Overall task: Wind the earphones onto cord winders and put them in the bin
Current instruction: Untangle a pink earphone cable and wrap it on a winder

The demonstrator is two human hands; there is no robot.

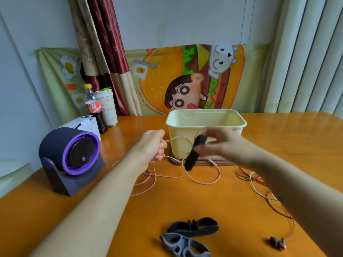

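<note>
My right hand (220, 145) pinches a black cord winder (194, 154), held tilted in the air in front of the cream bin (205, 120). My left hand (154, 145) grips the pink earphone cable (196, 178), which runs from that fist toward the winder and lies in loose loops on the table below. A red earphone cable (272, 199) trails along the right side, its earbuds (277, 242) near the front right. Two more cord winders lie near the front edge, one dark (193, 226) and one grey (183, 245).
A purple-and-navy desk fan (69, 158) stands at the left. Behind it are a white box (84, 124), a cola bottle (93, 108) and a paper cup (108, 108). The bin sits on a brown mat (219, 162) on the orange table (278, 145).
</note>
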